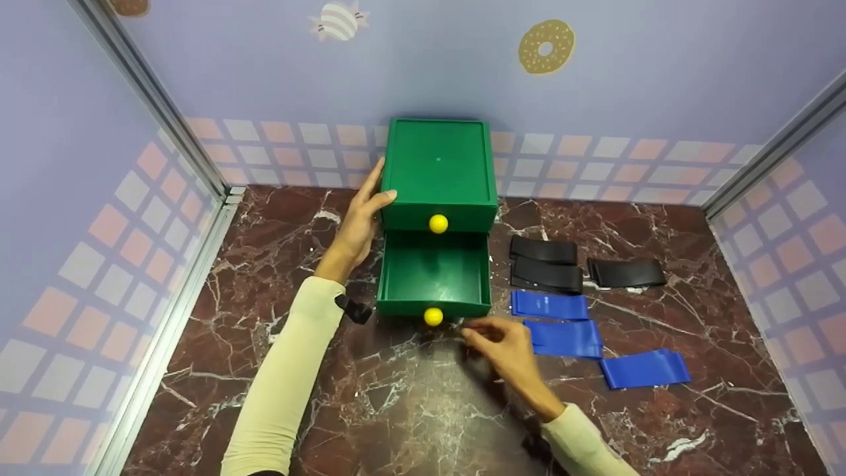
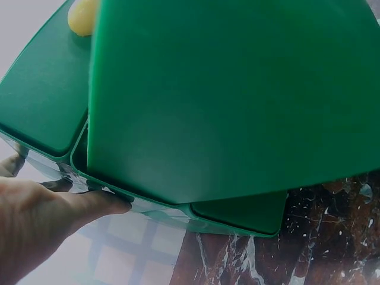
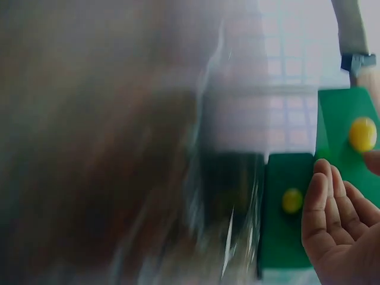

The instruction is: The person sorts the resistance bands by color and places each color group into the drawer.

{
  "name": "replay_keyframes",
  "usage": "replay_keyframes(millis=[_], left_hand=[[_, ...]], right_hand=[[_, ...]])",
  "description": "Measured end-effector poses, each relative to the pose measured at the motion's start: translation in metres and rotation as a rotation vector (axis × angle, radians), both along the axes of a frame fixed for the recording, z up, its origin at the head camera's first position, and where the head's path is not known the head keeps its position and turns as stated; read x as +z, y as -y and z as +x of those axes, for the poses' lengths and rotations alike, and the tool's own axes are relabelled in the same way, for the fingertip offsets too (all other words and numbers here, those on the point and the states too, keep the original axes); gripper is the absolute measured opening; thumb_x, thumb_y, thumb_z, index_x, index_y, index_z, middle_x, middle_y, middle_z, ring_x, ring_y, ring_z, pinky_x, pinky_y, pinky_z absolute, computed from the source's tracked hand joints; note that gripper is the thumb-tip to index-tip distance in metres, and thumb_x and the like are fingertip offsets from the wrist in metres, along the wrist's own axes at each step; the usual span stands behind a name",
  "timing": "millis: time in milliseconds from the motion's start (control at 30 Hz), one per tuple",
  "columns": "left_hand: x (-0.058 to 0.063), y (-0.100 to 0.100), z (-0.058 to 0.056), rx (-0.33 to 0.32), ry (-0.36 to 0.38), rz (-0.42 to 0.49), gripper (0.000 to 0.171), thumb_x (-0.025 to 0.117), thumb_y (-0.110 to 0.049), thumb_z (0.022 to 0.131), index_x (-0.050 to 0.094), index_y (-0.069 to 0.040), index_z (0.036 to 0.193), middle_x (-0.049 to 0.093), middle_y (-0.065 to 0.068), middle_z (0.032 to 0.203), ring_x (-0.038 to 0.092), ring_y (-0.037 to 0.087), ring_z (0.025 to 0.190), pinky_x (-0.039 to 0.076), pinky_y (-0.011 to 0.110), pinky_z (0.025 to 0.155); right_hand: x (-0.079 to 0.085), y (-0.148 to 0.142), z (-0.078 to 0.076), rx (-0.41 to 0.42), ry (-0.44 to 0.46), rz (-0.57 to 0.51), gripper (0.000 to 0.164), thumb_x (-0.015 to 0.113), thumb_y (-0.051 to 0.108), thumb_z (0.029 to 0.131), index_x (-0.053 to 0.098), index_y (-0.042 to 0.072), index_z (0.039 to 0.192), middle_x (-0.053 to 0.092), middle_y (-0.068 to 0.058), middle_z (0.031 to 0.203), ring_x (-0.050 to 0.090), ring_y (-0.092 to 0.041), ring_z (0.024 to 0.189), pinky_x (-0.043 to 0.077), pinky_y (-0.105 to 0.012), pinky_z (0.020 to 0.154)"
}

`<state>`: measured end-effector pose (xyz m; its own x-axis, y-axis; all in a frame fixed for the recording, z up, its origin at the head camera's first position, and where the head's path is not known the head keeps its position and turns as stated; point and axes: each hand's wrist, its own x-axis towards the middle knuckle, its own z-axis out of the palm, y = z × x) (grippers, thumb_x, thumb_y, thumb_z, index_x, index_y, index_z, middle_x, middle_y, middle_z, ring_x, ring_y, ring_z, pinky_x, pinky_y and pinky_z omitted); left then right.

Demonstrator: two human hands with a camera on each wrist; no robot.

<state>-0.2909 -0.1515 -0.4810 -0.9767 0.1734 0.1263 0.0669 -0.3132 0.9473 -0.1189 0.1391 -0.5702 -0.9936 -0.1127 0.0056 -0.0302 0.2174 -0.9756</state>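
Green cabinet (image 1: 439, 158) stands on the marbled bench (image 1: 410, 410), near the patterned back wall (image 1: 436, 59). Upper drawer (image 1: 410, 217) is closed; the middle drawer (image 1: 433, 274) is pulled out, its glossy floor exposed. Left hand (image 1: 358, 228) rests against the cabinet's left side, fingers extended. Right hand (image 1: 505, 344) — fingers loosely bent, unclamped — is near the open drawer's front. Black straps (image 1: 545, 274) and blue straps (image 1: 565, 338) lie to the right. Right wrist view alone shows the bottom drawer (image 3: 282, 237) and its yellow knob (image 3: 292, 201).
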Motion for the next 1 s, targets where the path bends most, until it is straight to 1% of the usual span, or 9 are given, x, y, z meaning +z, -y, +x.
replay_keyframes(millis=[167,233,367,467,600,667,833,900,1000], left_hand=[[0.0,0.001,0.001,-0.011,-0.001,-0.015,0.079,0.06,-0.022,0.109,0.022,-0.03,0.178,0.019,0.003,0.184,0.039,0.028,0.158,0.039,0.051,0.125],[0.0,0.001,0.002,-0.013,0.003,-0.016,0.079,0.06,-0.023,0.109,0.023,-0.032,0.178,0.02,0.002,0.183,0.04,0.028,0.158,0.039,0.052,0.124],[0.0,0.001,0.002,-0.009,0.003,-0.01,0.08,0.06,-0.022,0.109,0.021,-0.029,0.179,0.019,0.003,0.184,0.041,0.029,0.157,0.04,0.053,0.124],[0.0,0.001,0.002,-0.009,0.001,-0.01,0.08,0.059,-0.022,0.109,0.02,-0.026,0.179,0.018,0.003,0.184,0.04,0.03,0.158,0.039,0.053,0.124],[0.0,0.0,0.001,-0.007,0.001,-0.01,0.08,0.06,-0.021,0.109,0.02,-0.025,0.179,0.018,0.003,0.184,0.04,0.03,0.157,0.039,0.052,0.125],[0.001,0.0,0.002,-0.002,0.004,-0.01,0.08,0.06,-0.022,0.109,0.021,-0.027,0.179,0.018,0.004,0.184,0.041,0.03,0.157,0.039,0.052,0.125],[0.001,0.0,0.003,0.007,0.015,-0.012,0.08,0.061,-0.022,0.108,0.023,-0.03,0.178,0.018,0.003,0.184,0.042,0.029,0.156,0.04,0.051,0.124],[0.002,-0.001,0.003,0.009,0.016,-0.008,0.08,0.061,-0.021,0.108,0.023,-0.03,0.178,0.018,0.004,0.184,0.042,0.029,0.156,0.041,0.05,0.124],[0.002,-0.001,0.002,0.005,0.011,-0.006,0.081,0.061,-0.021,0.108,0.022,-0.028,0.178,0.019,0.004,0.184,0.043,0.03,0.155,0.04,0.05,0.124]], right_hand=[[-0.004,-0.028,-0.004,-0.048,-0.008,0.11,0.021,0.086,0.005,0.093,0.082,-0.003,0.112,0.082,-0.01,0.1,0.077,-0.023,0.086,0.063,-0.028,0.077],[-0.005,-0.038,-0.006,-0.067,-0.011,0.125,0.02,0.085,0.004,0.093,0.082,-0.003,0.112,0.082,-0.011,0.101,0.077,-0.022,0.087,0.062,-0.026,0.079],[-0.005,-0.057,-0.012,-0.113,0.011,0.119,0.021,0.085,0.003,0.094,0.082,-0.003,0.114,0.082,-0.014,0.104,0.077,-0.024,0.091,0.062,-0.026,0.082],[-0.006,-0.072,-0.016,-0.148,0.001,0.142,0.022,0.084,0.002,0.095,0.081,-0.004,0.116,0.082,-0.017,0.106,0.077,-0.021,0.092,0.06,-0.024,0.084],[-0.007,-0.091,-0.022,-0.199,-0.074,0.202,0.02,0.084,0.001,0.095,0.082,-0.006,0.114,0.082,-0.018,0.106,0.074,-0.009,0.089,0.057,-0.018,0.083],[-0.008,-0.1,-0.025,-0.224,-0.123,0.208,0.018,0.085,0.001,0.094,0.083,-0.006,0.112,0.082,-0.018,0.104,0.072,-0.005,0.086,0.055,-0.016,0.081],[-0.012,-0.119,-0.031,-0.267,-0.215,0.169,0.016,0.085,-0.001,0.094,0.084,-0.004,0.109,0.081,-0.019,0.103,0.068,-0.002,0.083,0.052,-0.014,0.078],[-0.015,-0.127,-0.033,-0.277,-0.243,0.159,0.016,0.085,0.0,0.094,0.083,-0.004,0.11,0.081,-0.018,0.103,0.068,-0.002,0.083,0.052,-0.014,0.078],[-0.022,-0.14,-0.038,-0.281,-0.332,0.197,0.016,0.086,-0.001,0.094,0.084,-0.004,0.11,0.082,-0.016,0.103,0.07,-0.003,0.085,0.052,-0.014,0.08]])
